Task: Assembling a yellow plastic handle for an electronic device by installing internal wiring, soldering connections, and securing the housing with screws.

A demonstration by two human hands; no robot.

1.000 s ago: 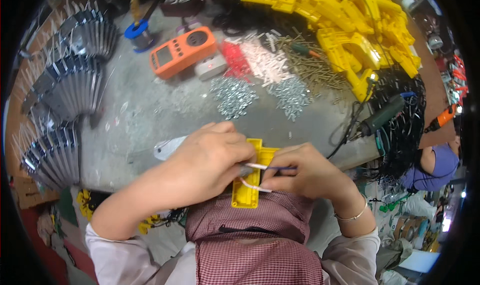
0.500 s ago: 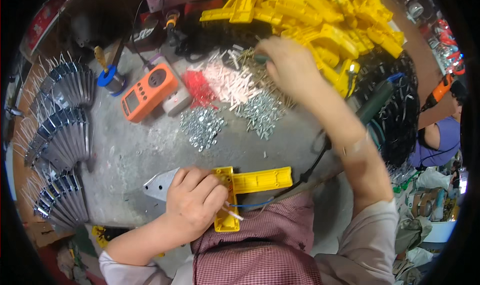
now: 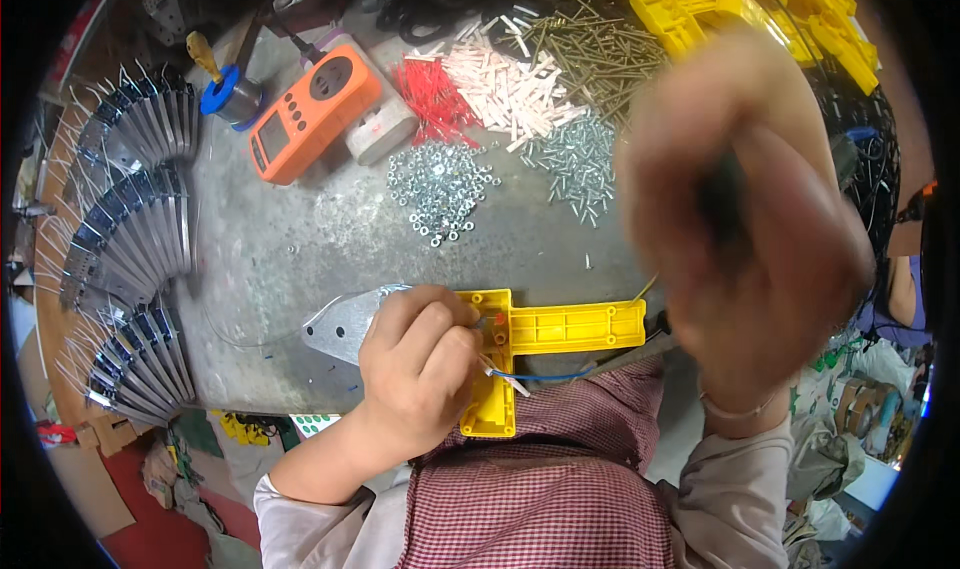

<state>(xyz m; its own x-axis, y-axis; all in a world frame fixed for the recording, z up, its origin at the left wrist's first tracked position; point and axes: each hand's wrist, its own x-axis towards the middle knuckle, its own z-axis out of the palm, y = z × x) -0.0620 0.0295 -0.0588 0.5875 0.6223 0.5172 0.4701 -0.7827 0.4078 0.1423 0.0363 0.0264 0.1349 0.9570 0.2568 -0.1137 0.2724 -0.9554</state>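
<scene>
My left hand [image 3: 420, 369] is closed over a pointed grey metal plate [image 3: 340, 331] with two holes. Its fingers also press on a yellow plastic housing half [image 3: 575, 326], T-shaped and open side up at the bench's near edge. A blue wire [image 3: 545, 376] and a white sleeve run from beside the fingertips across the housing. Raised to the right, my right hand [image 3: 745, 219] is smeared by motion. Its fingers curl round something dark, whose kind I cannot make out. A thin brass-coloured rod shows just below that hand, near the housing's end.
Piles of hex nuts [image 3: 440, 189], silver screws [image 3: 580, 169], pale sleeves [image 3: 510, 84], red pieces [image 3: 432, 99] and long brass-coloured screws [image 3: 595, 54] lie ahead. An orange meter [image 3: 315, 114] and solder spool [image 3: 232, 97] stand left of them. Wired metal plates [image 3: 140, 229] fan along the left.
My right hand has come back from the brass-coloured screws, nearer and to the right. The left hand still holds the plate and housing; the whole view has shifted.
</scene>
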